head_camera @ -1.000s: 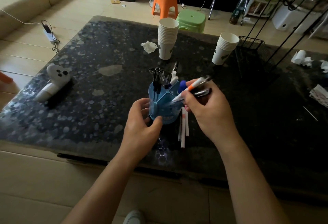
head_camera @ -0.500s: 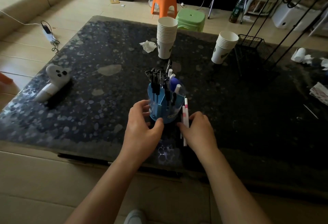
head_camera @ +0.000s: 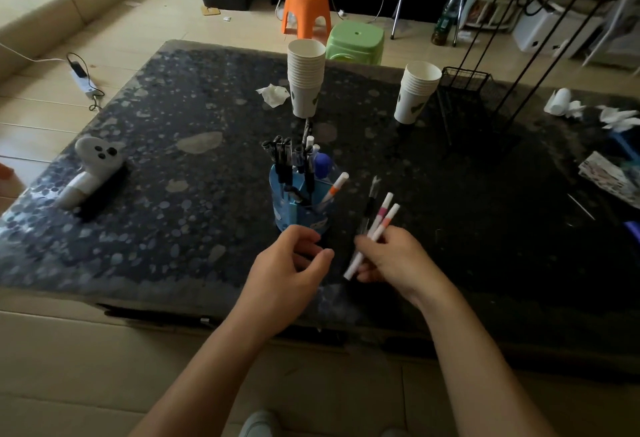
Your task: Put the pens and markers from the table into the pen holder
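Observation:
A blue pen holder [head_camera: 298, 209] stands mid-table, filled with several black pens [head_camera: 281, 159] and a white marker with an orange band [head_camera: 333, 188] leaning to the right. My right hand [head_camera: 398, 258] is raised just right of the holder, shut on two white markers with pink bands [head_camera: 378, 225] and a dark pen [head_camera: 368, 206], their tips pointing up and away. My left hand [head_camera: 289, 267] hovers just in front of the holder's base with fingers curled apart, holding nothing.
Two stacks of paper cups [head_camera: 306, 76] [head_camera: 417, 92] stand behind the holder, with crumpled tissue [head_camera: 273, 94] beside them. A white ghost-shaped gadget [head_camera: 91, 168] lies at the left edge. A black wire rack [head_camera: 465, 90] and papers [head_camera: 607, 177] sit at the right.
My right hand dropped the orange-banded marker into the holder, reached down to the table, and has now lifted the pink-banded markers and a dark pen. My left hand has let go of the holder.

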